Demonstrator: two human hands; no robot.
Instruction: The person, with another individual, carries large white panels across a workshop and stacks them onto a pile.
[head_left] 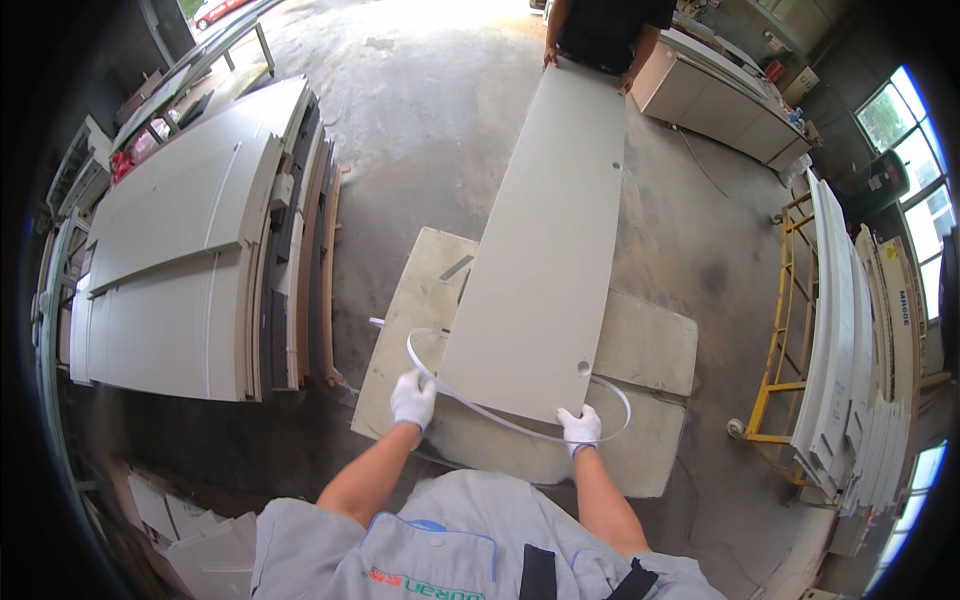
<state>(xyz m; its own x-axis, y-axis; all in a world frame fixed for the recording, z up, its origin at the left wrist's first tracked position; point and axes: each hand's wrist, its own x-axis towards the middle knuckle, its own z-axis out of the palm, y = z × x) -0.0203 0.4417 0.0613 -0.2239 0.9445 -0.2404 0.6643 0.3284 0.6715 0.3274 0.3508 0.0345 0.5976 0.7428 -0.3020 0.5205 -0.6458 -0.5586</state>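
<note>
A long light-grey panel [545, 230] stretches away from me, with round holes near its right edge. My left hand [413, 398], in a white glove, is closed on a thin white strip [480, 408] beside the panel's near left corner. That strip curves across the near end and loops out past the right side. My right hand [580, 427], also gloved, is closed at the near right corner of the panel, with the strip running by it. Its fingertips are partly hidden. At the far end, a person in black [605, 35] grips the panel with both hands.
Beneath the panel lie worn pale boards [640, 345]. Stacked panels [180, 240] stand on the left. On the right is a yellow wheeled rack [785, 350] with long white boards [835, 330]. Another panel stack [715, 105] sits at the far right. A thin cable crosses the floor.
</note>
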